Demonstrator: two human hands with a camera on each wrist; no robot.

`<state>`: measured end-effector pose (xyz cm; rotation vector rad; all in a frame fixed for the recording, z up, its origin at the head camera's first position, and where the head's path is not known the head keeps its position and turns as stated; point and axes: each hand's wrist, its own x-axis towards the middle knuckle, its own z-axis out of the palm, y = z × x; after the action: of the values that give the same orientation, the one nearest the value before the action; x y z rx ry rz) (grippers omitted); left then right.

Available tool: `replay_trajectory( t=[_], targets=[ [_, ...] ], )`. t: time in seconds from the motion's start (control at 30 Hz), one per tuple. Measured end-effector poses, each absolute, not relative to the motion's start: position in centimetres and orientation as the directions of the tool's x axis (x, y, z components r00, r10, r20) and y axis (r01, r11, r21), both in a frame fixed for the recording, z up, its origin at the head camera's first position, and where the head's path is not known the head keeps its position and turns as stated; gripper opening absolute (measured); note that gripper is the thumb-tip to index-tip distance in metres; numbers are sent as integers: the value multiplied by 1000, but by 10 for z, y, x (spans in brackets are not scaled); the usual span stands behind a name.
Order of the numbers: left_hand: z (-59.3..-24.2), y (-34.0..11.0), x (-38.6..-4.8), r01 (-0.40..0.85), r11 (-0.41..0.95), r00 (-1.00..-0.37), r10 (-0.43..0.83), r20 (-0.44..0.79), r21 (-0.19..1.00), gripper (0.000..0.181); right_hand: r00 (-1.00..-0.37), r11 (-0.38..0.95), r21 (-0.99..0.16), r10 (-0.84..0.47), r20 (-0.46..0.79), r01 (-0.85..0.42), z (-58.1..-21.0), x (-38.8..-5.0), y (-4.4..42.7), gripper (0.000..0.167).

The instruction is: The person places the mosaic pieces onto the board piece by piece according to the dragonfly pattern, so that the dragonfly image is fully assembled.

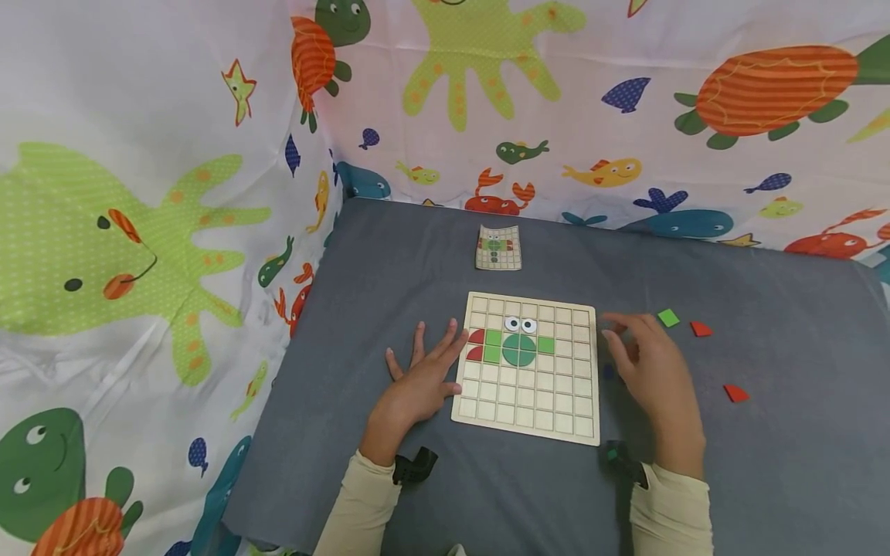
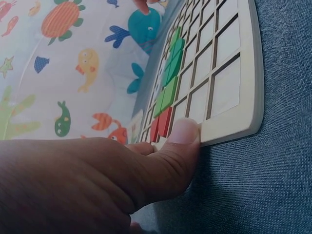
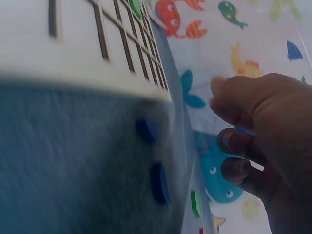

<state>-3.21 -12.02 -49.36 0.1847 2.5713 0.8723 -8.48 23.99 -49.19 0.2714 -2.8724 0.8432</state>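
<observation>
A wooden grid board [image 1: 524,433] lies on the grey cloth. Red pieces [image 1: 475,353], light green squares [image 1: 492,354], a darker green circle [image 1: 519,350], two eye pieces [image 1: 512,324] and another green square [image 1: 546,345] sit in its cells. My left hand [image 1: 418,390], fingers spread, touches the board's left edge; its thumb rests on the rim in the left wrist view. Beyond the right edge hovers my right hand [image 1: 657,378], fingers loosely bent, with nothing visible between them. Blue pieces [image 3: 160,184] lie below it, nearly hidden in the head view.
Right of the right hand lie a loose green square [image 1: 668,318] and two red pieces [image 1: 701,329]. A small printed card [image 1: 498,261] with a coloured pattern lies behind the board. Printed fabric [image 1: 445,147] hangs along the back and left sides.
</observation>
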Motion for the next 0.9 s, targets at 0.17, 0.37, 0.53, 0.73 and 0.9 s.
replay_trajectory(
  t=[0.17,0.37,0.53,0.73,0.9],
  targets=[
    [-492,-121,-32,-5,788,-904,260,-340,615,93,-976,858,-494,-39,214,-143,-492,-87,258,34],
    [-491,-122,-32,-1,788,-907,259,-333,615,92,-967,872,-487,77,242,-53,-495,-86,285,32],
    [-489,-122,-32,-8,788,-902,260,-344,616,92,-961,870,-488,191,197,73,-495,-85,305,32],
    [-489,-122,-32,-8,785,-903,260,-342,619,92,-951,869,-470,258,170,151,-499,-87,325,32],
    [-490,-122,-32,-12,783,-901,261,-346,621,92,-960,876,-445,260,107,187,-500,-90,337,36]
  ],
)
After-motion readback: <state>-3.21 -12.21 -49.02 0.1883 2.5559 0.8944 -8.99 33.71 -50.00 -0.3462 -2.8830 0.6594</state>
